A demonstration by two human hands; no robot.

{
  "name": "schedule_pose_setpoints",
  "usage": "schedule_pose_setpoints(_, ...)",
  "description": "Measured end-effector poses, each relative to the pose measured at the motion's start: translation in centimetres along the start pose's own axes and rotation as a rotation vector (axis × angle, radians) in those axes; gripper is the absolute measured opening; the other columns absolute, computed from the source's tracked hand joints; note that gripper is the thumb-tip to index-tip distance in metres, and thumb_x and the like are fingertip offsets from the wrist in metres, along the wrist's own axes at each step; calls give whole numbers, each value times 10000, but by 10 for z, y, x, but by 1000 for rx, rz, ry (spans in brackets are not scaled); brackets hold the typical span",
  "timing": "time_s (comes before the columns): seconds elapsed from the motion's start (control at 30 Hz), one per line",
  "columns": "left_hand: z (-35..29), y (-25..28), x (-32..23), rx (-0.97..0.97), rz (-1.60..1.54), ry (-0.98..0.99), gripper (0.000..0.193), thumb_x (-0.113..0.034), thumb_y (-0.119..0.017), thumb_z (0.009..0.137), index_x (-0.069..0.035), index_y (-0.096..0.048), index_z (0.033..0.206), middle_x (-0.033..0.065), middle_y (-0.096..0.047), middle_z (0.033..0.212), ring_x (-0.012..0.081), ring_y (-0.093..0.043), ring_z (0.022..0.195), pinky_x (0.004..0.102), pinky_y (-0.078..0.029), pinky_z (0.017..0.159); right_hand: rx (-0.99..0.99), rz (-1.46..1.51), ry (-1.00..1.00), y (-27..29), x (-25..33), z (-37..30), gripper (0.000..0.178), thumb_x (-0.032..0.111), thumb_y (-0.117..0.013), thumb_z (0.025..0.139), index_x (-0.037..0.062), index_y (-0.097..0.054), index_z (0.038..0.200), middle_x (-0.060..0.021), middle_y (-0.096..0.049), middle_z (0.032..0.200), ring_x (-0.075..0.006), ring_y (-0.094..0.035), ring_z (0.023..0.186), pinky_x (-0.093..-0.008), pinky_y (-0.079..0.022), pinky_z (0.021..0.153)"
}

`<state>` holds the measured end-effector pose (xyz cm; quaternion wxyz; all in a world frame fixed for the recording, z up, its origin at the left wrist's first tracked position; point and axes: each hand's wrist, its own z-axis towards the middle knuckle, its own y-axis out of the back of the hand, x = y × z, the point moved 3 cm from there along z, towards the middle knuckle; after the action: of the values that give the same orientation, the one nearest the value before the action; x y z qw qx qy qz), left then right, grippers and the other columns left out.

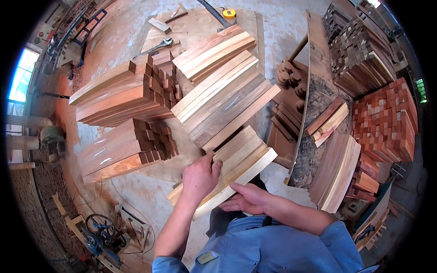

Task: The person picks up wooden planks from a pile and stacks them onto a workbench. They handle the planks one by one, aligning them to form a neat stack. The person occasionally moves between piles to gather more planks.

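Observation:
Close to my body lies a stack of slightly curved wooden strips [236, 152], with a pale wooden strip [248, 175] along its near side. My left hand [199, 179] is closed at the stack's left part, thumb toward its top; the other fingertips are hidden. At the near edge of the pale strip is my right hand [249, 199], palm turned up. Its thumb reaches the strip's side, and its fingers stretch out flat below that edge. Just beyond stands a larger stack of light and grey-brown curved strips [225, 98], with another pale stack [214, 52] behind it.
Two brown stacks, a far one [111, 93] and a near one [114, 148], stand on the left. An adjustable wrench [159, 45], a hammer [216, 16] and a yellow tape measure [229, 13] lie at the back. On the right are a worn bench [314, 68] and a reddish wood pile [384, 120].

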<state>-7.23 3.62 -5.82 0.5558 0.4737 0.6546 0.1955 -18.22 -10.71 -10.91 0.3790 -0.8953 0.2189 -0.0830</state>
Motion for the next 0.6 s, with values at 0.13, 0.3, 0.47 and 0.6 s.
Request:
schedule_pose_setpoints(0.13, 26, 15, -2, -120, -83, -149, 512, -268, -692, 906, -8, -546, 1323, 259, -676, 1067, 423, -669, 963, 491, -538, 822, -57, -141, -22, 14, -5, -2, 681, 451, -518, 1039, -119, -387, 1388, -313, -483, 1384, -415, -571, 1229, -495, -511, 1017)
schedule_pose_setpoints(0.3, 126, 43, -22, -481, 148, -334, 648, -205, -766, 826, 87, -482, 1330, 287, -542, 1330, 432, -522, 1212, 484, -415, 1052, -83, -185, 27, 34, -19, -9, 559, 406, -458, 1069, -53, -406, 1383, -295, -521, 1366, -395, -600, 1194, -474, -536, 977)
schedule_pose_setpoints(0.47, 200, 30, -13, -315, 302, -235, 652, -362, -856, 729, 26, -546, 1152, 241, -589, 1235, 399, -552, 1178, 489, -422, 1025, -137, -176, 178, 50, -17, -30, 437, 371, -448, 1079, 0, -457, 1309, -259, -580, 1308, -338, -652, 1090, -445, -566, 899)
schedule_pose_setpoints(0.6, 210, 28, -14, -330, 329, -236, 618, -379, -818, 752, 25, -558, 1141, 250, -662, 1073, 429, -629, 1026, 514, -505, 898, -164, -120, 287, 62, -16, -46, 377, 347, -467, 1075, 43, -475, 1299, -224, -628, 1233, -311, -671, 1034, -437, -570, 872)
